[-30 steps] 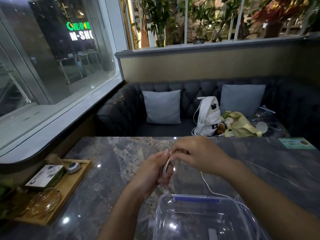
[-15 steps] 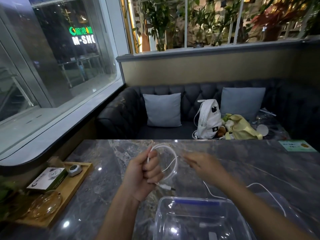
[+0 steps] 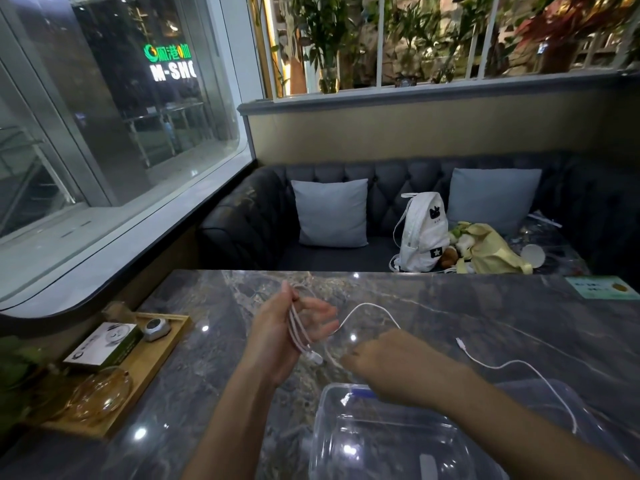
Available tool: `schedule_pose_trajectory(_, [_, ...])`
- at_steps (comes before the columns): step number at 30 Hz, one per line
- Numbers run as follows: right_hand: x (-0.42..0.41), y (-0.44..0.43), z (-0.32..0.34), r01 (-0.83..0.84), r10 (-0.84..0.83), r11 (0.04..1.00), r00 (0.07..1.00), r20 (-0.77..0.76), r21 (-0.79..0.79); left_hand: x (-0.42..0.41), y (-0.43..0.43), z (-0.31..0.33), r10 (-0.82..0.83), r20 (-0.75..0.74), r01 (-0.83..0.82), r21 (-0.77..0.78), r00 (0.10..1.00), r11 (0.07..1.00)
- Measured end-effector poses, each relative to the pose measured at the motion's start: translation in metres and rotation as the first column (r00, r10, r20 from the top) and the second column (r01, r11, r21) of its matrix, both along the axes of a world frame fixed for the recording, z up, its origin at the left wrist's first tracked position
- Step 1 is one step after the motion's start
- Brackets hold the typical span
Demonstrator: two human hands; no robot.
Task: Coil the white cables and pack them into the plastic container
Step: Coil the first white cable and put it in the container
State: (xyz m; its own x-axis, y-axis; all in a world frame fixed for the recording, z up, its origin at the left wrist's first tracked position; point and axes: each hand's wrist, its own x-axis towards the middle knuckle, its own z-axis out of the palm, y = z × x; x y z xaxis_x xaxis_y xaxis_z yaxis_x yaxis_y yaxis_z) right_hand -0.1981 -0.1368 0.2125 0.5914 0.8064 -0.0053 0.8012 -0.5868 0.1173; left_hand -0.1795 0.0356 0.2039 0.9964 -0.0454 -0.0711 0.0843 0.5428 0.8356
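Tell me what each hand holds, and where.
Left hand holds the white cable by its coiled loops; for the right hand, it cannot be told.

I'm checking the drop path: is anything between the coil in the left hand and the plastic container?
No lid shows on the plastic container. The right hand and its forearm reach across above part of its opening, between it and the white cable coiled in the left hand.

Bottom edge cuts off near side of plastic container (image 3: 325, 405). Fingertips of right hand (image 3: 388, 362) motion-blurred; grip on white cable (image 3: 374, 308) unclear. Cable vanishes behind right forearm. Print on green card (image 3: 601, 287) unreadable.
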Motion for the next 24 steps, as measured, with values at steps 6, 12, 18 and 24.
schedule_pose_trajectory(6, [-0.009, 0.014, 0.017, -0.112, 0.111, 0.993, 0.994, 0.008, 0.033, -0.014, -0.023, -0.010, -0.157, -0.020, 0.152, 0.403, 0.987, 0.902])
schedule_pose_trajectory(12, [0.000, 0.002, 0.032, -0.007, 0.016, 0.959, 0.999, -0.029, 0.282, -0.022, -0.028, -0.012, -0.279, 0.002, 0.246, 0.465, 0.960, 0.851])
schedule_pose_trajectory(18, [0.025, -0.023, 0.035, 0.140, -0.049, 0.899, 0.974, -0.223, 0.416, -0.022, -0.020, -0.011, -0.351, -0.080, 0.339, 0.524, 0.933, 0.781])
schedule_pose_trajectory(24, [0.033, -0.045, 0.019, 0.155, -0.119, 0.831, 0.988, -0.102, 0.535, -0.024, 0.001, -0.008, -0.512, -0.116, 0.524, 0.227, 0.851, 0.821])
